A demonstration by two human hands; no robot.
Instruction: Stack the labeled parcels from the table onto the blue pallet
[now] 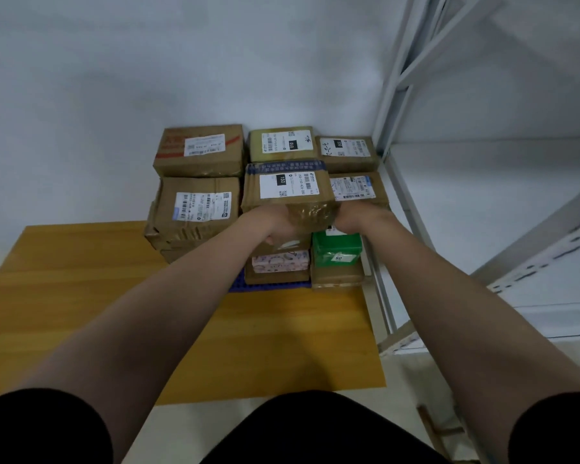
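Left hand [277,231] and right hand [349,222] grip the near lower corners of the parcel labeled 150 [287,190], above stacked parcels [337,251] on the blue pallet [236,285].

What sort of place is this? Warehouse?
Likely a small parcel storage or sorting room: taped cartons with shipping labels stacked on a blue pallet, grey metal racking beside it. Left hand and right hand hold another parcel.

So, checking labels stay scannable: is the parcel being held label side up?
Label up: the parcel shows its white label on top, left hand and right hand gripping its near end.
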